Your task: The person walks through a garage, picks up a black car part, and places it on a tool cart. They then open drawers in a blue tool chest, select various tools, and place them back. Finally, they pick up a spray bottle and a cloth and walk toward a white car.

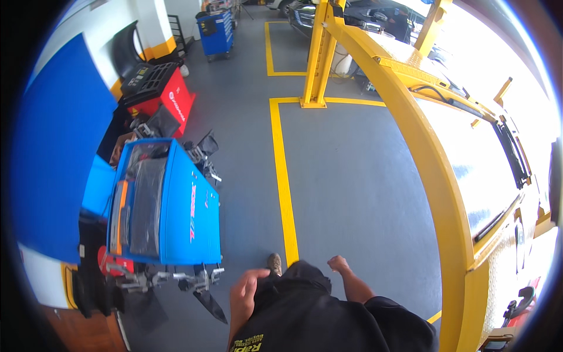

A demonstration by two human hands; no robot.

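My left hand is beside the front of my black shirt, its fingers loosely bent and a little apart. Nothing shows in it. Closest to that hand is a blue wheeled cabinet with metal clamps hanging at its near side. On the other side of my body, my right hand hangs over the grey floor, its fingers curled in and no object visible in them. One of my shoes shows beside the yellow floor line.
A yellow vehicle lift rises along the right. Ahead on the left stand a red and black machine and a blue tool cart. Farther off are a dark vehicle and another person. Grey floor stretches ahead.
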